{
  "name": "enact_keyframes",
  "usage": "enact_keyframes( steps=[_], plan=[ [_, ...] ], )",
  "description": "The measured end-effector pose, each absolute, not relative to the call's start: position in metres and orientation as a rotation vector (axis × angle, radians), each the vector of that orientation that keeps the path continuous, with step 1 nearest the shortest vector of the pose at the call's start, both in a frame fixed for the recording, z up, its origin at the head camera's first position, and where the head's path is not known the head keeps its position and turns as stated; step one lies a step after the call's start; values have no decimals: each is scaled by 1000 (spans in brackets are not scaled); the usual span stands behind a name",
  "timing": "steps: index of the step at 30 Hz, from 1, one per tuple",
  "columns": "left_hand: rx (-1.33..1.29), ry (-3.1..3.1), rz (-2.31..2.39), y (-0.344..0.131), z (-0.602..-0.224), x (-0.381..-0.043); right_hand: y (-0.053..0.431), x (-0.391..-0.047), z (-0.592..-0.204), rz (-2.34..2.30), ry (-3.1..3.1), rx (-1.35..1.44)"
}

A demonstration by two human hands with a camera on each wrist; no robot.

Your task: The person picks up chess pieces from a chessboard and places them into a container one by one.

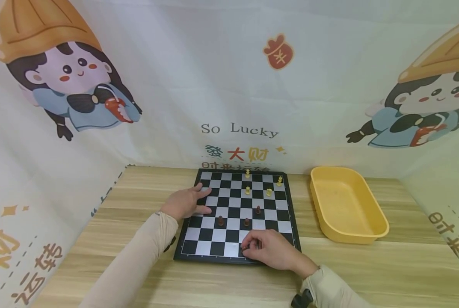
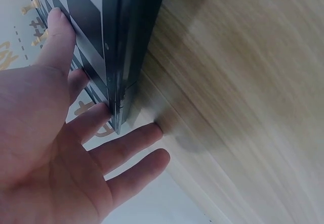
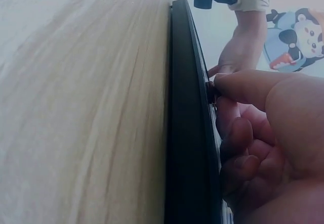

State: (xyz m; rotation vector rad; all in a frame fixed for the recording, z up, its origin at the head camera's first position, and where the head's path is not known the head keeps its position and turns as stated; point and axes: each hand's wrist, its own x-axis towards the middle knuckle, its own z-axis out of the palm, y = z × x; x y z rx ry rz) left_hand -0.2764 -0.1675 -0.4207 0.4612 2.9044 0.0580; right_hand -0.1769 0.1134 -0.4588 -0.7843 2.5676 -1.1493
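Observation:
A black-and-white chessboard (image 1: 224, 248) lies on the wooden table. At its near edge my right hand (image 1: 269, 249) pinches a dark brown chess piece (image 3: 210, 92) between thumb and index finger; the grip hides most of it. My left hand (image 1: 185, 203) lies with spread fingers over the board's left edge. In the left wrist view, its thumb and some fingers are at the board while others reach past the rim. Three dark brown pieces stand mid-board, one (image 1: 220, 220) at left, one (image 1: 246, 222) nearer the right hand, one (image 1: 258, 209) farther back. Several yellow pieces (image 1: 247, 190) stand at the far right part.
To the right of the board sits a yellow plastic tray (image 1: 350, 237). The wood-grain table (image 1: 129, 205) runs under everything. A printed white cloth (image 1: 198, 64) hangs behind the table and along both sides.

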Motion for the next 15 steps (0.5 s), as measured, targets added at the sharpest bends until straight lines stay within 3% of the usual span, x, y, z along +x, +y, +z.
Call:
enact_keyframes(
  steps=[15],
  plan=[
    [457,2906,74,-169,-420,-272,116,-180,-459,-1242,2484,-747]
  ],
)
